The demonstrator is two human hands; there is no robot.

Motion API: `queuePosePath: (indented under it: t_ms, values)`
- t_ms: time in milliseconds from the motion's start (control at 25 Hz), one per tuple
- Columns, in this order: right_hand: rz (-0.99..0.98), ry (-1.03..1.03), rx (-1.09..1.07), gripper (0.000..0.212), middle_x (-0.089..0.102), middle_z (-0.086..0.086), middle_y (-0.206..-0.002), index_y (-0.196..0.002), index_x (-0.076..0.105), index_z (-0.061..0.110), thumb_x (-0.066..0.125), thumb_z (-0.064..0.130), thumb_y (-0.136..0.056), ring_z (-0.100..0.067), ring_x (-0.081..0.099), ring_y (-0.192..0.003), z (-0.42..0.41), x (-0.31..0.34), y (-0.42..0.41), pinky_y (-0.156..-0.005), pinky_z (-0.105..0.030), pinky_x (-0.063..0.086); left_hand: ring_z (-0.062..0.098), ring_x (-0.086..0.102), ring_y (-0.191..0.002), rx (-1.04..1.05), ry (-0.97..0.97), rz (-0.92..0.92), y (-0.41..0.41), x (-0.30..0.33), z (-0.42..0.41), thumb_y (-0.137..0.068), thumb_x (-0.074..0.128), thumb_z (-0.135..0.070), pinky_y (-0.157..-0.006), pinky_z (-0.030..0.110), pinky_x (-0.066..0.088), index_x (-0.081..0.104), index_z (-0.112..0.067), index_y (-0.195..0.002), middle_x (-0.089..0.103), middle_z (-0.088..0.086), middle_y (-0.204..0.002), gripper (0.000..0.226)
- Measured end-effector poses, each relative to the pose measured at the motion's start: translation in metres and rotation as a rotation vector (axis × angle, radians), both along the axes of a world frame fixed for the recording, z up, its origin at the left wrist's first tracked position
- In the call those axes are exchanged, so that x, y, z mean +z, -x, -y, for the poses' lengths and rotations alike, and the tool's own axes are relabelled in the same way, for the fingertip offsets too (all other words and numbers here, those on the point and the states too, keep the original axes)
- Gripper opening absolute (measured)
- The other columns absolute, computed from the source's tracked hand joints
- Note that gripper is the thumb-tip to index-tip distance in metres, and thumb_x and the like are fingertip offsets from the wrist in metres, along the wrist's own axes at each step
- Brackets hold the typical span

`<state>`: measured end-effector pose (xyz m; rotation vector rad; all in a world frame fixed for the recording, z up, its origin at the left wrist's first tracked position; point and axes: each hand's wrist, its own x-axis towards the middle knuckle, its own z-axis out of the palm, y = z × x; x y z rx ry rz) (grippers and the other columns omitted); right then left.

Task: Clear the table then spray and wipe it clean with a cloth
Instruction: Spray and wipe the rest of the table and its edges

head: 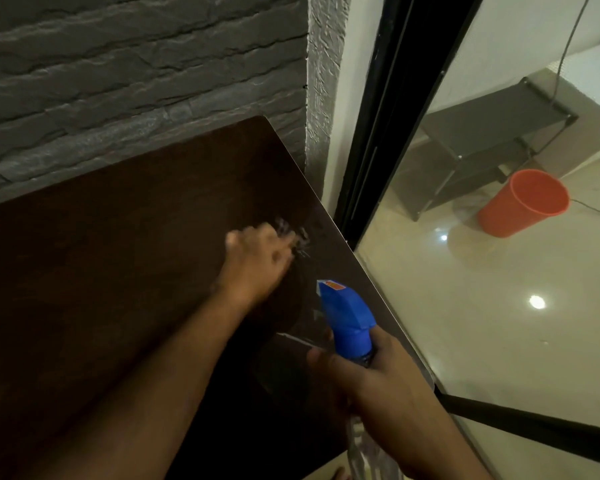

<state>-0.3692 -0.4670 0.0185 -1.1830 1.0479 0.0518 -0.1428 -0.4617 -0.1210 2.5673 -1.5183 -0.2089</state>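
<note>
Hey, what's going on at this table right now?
A person is cleaning a dark brown wooden table set against a grey stone wall. The right hand grips a spray bottle with a blue trigger head, nozzle over the tabletop. The left hand, blurred, is on the surface near the far right edge; a cloth isn't clearly visible.

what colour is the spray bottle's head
Blue, with a small orange label; spray head, head view.

Home interior: dark wood table [118, 271], grey stone-clad wall [136, 81], sliding glass door [499, 271] (orange bucket [523, 202] beyond).
</note>
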Motion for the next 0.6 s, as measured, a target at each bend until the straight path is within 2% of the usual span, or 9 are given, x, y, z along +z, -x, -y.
queuePosePath:
  t_ms: [80,120,240,320,360,440,520,600]
  values:
    - [0.007,-0.036,-0.002,0.026,0.064,0.004,-0.066,-0.095,0.055,0.027,0.075,0.022,-0.079,-0.003,0.059,-0.045,0.002,0.002,-0.001,-0.048,-0.015,0.05,0.009,0.046,-0.093,-0.235,0.011,-0.089,0.024,0.0,-0.049,-0.093,0.045,-0.04,-0.093,0.038,0.035,0.053,-0.039,-0.128,0.048,-0.011,-0.101,0.035]
    - [0.002,-0.041,-0.003,0.027,0.064,0.003,-0.07,-0.095,0.055,0.028,0.075,0.022,-0.079,-0.003,0.059,-0.045,0.005,0.001,0.0,-0.048,-0.014,0.049,0.011,0.05,-0.092,-0.23,0.056,-0.095,0.015,-0.002,-0.072,-0.091,0.047,-0.04,-0.09,0.039,0.035,0.057,-0.04,-0.124,0.052,-0.012,-0.098,0.034]
    - [-0.053,-0.016,-0.003,0.029,0.063,0.001,-0.082,-0.095,0.051,0.031,0.076,0.025,-0.079,-0.002,0.061,-0.048,0.011,-0.001,0.004,-0.049,-0.013,0.05,0.023,0.06,-0.089,0.132,0.203,-0.028,-0.058,-0.008,-0.07,-0.087,0.046,-0.042,-0.08,0.041,0.038,0.066,-0.035,-0.115,0.059,-0.005,-0.09,0.036]
    - [-0.056,-0.005,-0.021,0.03,0.062,0.001,-0.08,-0.095,0.051,0.031,0.076,0.025,-0.079,-0.002,0.06,-0.047,0.013,-0.005,0.004,-0.051,-0.016,0.051,0.025,0.056,-0.099,0.319,0.187,-0.01,-0.087,-0.008,-0.01,-0.092,0.048,-0.039,-0.085,0.04,0.035,0.063,-0.032,-0.121,0.057,0.0,-0.1,0.034]
    - [-0.056,0.003,-0.031,0.029,0.061,0.003,-0.077,-0.094,0.051,0.031,0.075,0.025,-0.08,-0.001,0.059,-0.045,0.014,-0.007,0.004,-0.05,-0.015,0.051,0.024,0.054,-0.104,0.295,0.132,-0.012,-0.077,-0.005,0.021,-0.094,0.049,-0.037,-0.089,0.04,0.034,0.061,-0.033,-0.124,0.056,0.0,-0.106,0.033]
    - [-0.051,0.009,-0.058,0.028,0.061,0.004,-0.069,-0.093,0.053,0.03,0.076,0.024,-0.079,-0.001,0.058,-0.043,0.014,-0.009,0.002,-0.047,-0.015,0.05,0.021,0.051,-0.104,0.085,0.081,-0.059,-0.037,-0.001,0.044,-0.095,0.046,-0.038,-0.092,0.041,0.034,0.056,-0.035,-0.128,0.054,-0.001,-0.11,0.034]
    - [-0.023,-0.014,-0.078,0.028,0.063,0.003,-0.07,-0.094,0.055,0.028,0.078,0.023,-0.078,-0.006,0.06,-0.05,0.015,-0.008,0.002,-0.054,-0.021,0.052,0.017,0.052,-0.095,-0.198,0.089,-0.04,-0.005,-0.007,-0.003,-0.094,0.04,-0.041,-0.087,0.039,0.033,0.057,-0.038,-0.126,0.052,-0.006,-0.101,0.036]
    - [-0.015,-0.052,-0.077,0.03,0.065,-0.001,-0.083,-0.096,0.055,0.029,0.078,0.024,-0.077,-0.01,0.062,-0.059,0.016,-0.007,0.001,-0.062,-0.027,0.052,0.019,0.057,-0.086,-0.232,0.163,-0.029,-0.008,-0.01,-0.065,-0.088,0.04,-0.044,-0.079,0.037,0.033,0.063,-0.039,-0.118,0.055,-0.008,-0.092,0.038]
